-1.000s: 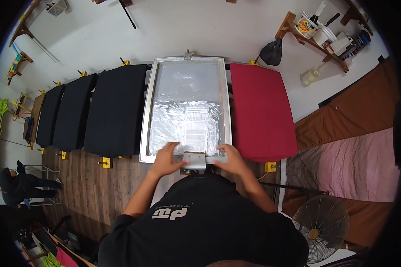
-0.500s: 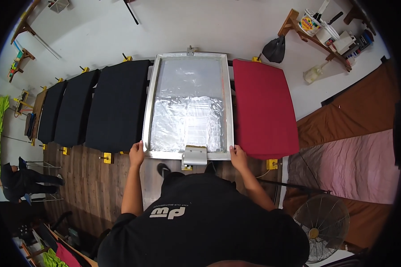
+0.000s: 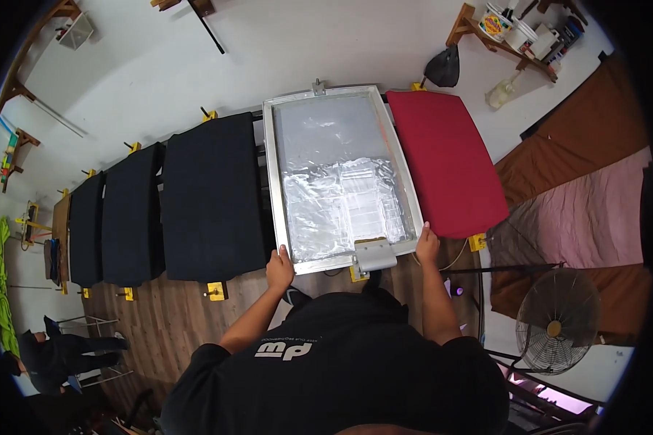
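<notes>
A silver-rimmed mesh screen-printing frame (image 3: 271,174) lies in front of me, its nearer half covered in shiny, wrinkled tape. My left hand (image 3: 280,270) is closed around its near left corner, thumb up along the rim. At the near right corner my right hand (image 3: 428,248) grips the same rim. A rounded grey metal piece (image 3: 375,257) with a brown strip sits on the near edge between my hands. What lies beneath the frame is hidden. On its left is a black cloth-covered board (image 3: 212,196), on its right a red one (image 3: 448,163).
More black boards (image 3: 129,214) continue leftward, with yellow brackets (image 3: 215,291) at their ends. A wall shelf (image 3: 508,49) holding tubs is at far right, above a hanging dark bag (image 3: 442,67). A fan (image 3: 556,326) stands near right; another person (image 3: 69,351) is at lower left.
The whole view has turned and shifted, so the frame now appears slanted and farther right. Its near right corner looks closer to the red board. Both hands keep hold of the same corners.
</notes>
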{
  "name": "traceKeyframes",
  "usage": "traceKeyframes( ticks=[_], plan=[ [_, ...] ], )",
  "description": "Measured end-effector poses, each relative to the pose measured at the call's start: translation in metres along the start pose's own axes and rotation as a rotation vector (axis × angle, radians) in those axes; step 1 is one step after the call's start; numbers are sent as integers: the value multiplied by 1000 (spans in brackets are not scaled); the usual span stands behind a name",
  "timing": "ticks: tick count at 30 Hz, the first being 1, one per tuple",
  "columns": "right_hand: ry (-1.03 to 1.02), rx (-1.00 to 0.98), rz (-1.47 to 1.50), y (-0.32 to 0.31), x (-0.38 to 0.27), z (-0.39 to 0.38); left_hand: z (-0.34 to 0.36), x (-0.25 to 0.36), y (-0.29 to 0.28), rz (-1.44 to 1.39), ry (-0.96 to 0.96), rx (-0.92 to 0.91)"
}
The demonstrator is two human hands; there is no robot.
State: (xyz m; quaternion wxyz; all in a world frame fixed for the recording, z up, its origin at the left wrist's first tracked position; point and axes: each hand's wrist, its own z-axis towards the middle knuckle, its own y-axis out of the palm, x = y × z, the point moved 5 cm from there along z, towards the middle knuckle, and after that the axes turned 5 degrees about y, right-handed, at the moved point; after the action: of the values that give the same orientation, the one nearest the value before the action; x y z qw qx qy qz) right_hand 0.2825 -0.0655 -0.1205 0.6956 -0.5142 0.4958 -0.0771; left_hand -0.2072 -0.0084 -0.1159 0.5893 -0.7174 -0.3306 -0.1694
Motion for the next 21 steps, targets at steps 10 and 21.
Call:
traceKeyframes(
  ticks=[10,21],
  plan=[
    [-151,-17,88,2,4,6,1,-5,7,-14,50,153],
    [-173,-235,220,14,16,19,1,-21,19,-150,-130,186]
  ],
)
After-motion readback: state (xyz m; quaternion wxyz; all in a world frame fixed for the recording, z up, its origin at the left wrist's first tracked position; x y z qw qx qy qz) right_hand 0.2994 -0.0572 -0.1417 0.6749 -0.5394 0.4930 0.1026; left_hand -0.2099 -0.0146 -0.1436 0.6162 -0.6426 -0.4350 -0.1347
